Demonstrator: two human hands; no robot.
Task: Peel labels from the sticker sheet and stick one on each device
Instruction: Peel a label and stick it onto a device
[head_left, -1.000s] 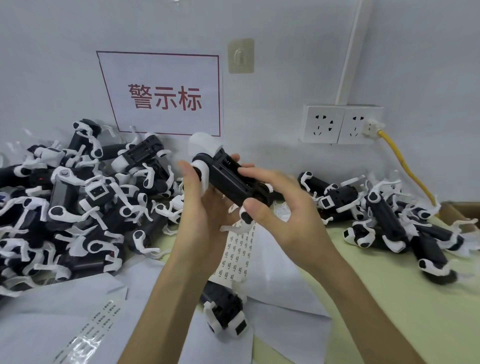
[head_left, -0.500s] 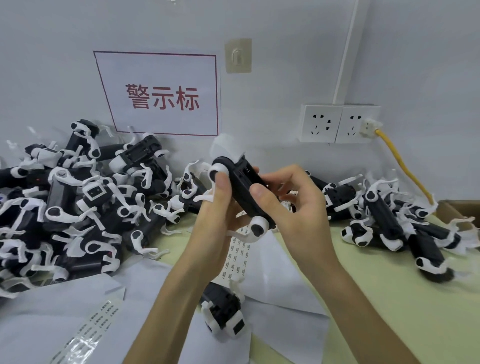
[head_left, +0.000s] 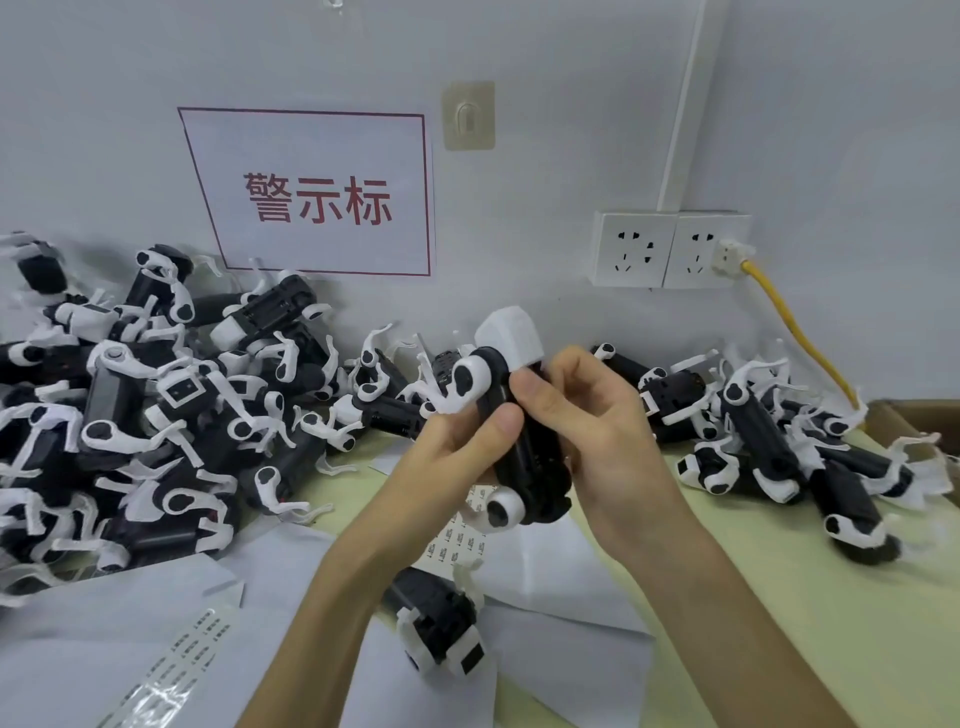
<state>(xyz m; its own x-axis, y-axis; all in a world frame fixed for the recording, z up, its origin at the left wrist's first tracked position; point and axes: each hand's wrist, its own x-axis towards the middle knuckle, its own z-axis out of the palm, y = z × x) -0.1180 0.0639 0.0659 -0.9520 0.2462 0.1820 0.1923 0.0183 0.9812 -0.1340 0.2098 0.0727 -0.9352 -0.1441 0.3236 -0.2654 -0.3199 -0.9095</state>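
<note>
Left grip (head_left: 451, 460): curled round the device (head_left: 527, 457), thumb pressed on its black side
Right grip (head_left: 608, 431): pinching the same device, thumb near its white top end
Device: held tilted above the sticker sheet (head_left: 457, 535)
Bench (head_left: 779, 597): second device (head_left: 441, 623) on white paper; left pile (head_left: 130, 415) and right pile (head_left: 769, 436) of devices

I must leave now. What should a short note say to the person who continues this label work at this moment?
Left hand and right hand: both grip one device in the air.
Sticker sheet: on the paper under the hands; a second strip at the near left.
Other devices: large pile left, smaller pile right, single device near.
Done: unclear; no label shows on the held device.
Left: check it, label the rest.
</note>
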